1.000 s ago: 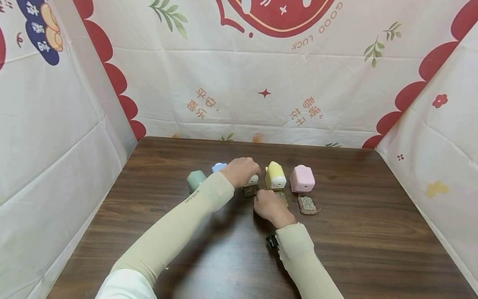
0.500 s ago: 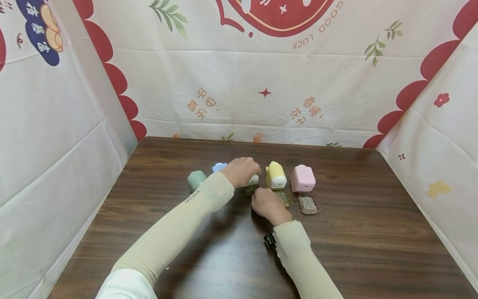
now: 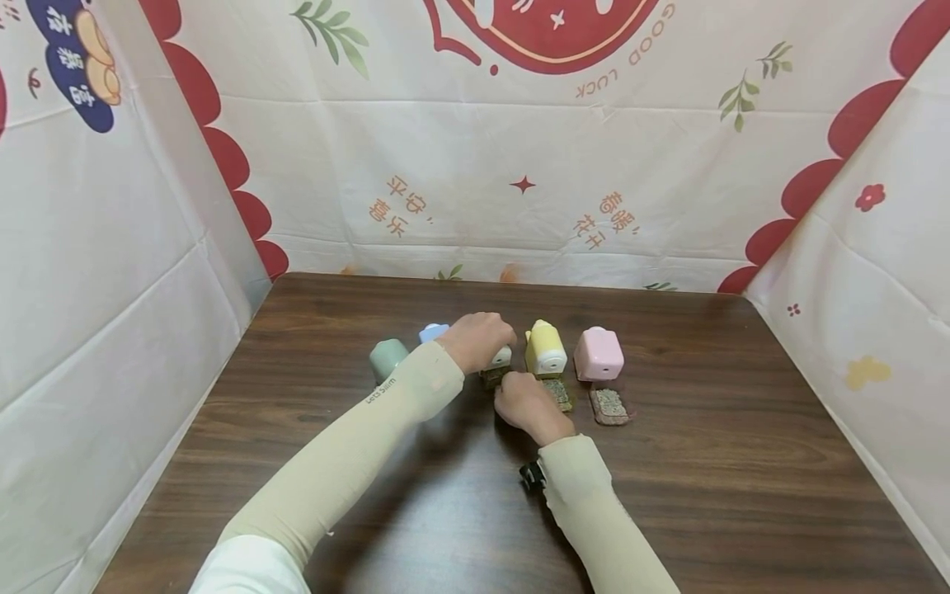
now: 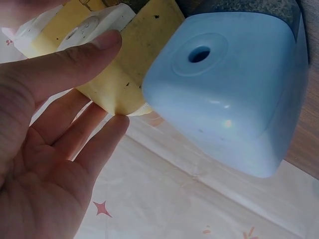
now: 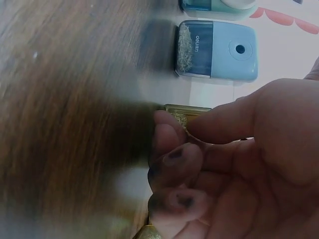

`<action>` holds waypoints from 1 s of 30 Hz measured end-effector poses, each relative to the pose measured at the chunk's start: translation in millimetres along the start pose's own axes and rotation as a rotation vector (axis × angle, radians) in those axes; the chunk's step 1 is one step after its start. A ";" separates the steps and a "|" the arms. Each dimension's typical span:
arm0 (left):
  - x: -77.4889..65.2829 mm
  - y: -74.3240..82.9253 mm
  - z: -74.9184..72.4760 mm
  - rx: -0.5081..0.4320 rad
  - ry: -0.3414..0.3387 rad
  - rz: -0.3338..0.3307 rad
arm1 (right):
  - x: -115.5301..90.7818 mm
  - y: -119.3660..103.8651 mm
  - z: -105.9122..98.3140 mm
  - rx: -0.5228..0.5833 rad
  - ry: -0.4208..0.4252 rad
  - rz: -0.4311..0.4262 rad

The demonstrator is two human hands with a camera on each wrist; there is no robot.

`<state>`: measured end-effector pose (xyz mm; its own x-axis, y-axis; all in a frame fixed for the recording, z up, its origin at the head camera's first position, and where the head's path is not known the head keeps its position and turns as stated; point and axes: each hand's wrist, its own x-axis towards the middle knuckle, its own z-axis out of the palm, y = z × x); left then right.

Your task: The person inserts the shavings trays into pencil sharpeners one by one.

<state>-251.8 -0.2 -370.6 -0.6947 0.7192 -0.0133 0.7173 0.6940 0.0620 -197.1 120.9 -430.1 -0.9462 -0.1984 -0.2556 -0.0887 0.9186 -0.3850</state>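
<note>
Five small pencil sharpeners stand in a row on the dark wood-grain worktop [image 3: 668, 495]: one rounded green plastic sharpener [image 3: 388, 358], one glossy light-blue plastic sharpener [image 5: 234, 50], two yellow ones with white fronts, and one boxy pink plastic sharpener [image 3: 599, 355]. The middle yellow-and-white plastic sharpener [image 4: 149, 50] sits between the blue one and the other yellow-and-white sharpener [image 3: 545, 351]. Its smooth yellow side is flecked with dark specks, and the left hand [image 3: 478, 338] has its grip clamped on it, thumb opposite fingers.

Three shavings trays show in front of sharpeners. The right hand [image 3: 533, 408], fingers curled, has its grip pinched on the near end of the translucent yellowish tray [image 3: 496, 378], just before the middle sharpener. The second yellowish tray [image 3: 556, 395] and the reddish, square tray [image 3: 610, 406] carry coarse, grainy shavings. The blue sharpener's clear bin [image 5: 194, 50] is flaky inside. Two cream fabric sleeves [image 3: 349, 445] cover the arms.
</note>
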 end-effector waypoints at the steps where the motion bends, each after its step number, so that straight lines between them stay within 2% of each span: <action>1: -0.1 -0.1 0.1 0.001 0.000 -0.001 | 0.3 -0.1 0.3 -0.002 0.003 -0.003; 30: -0.7 -0.8 1.9 -0.024 0.009 -0.010 | 12.5 -4.4 5.0 0.021 0.065 -0.024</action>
<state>-251.8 -1.2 -372.5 -0.7021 0.7121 -0.0046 0.7092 0.6998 0.0858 -207.0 112.7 -436.0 -0.9622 -0.1971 -0.1880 -0.1058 0.9064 -0.4089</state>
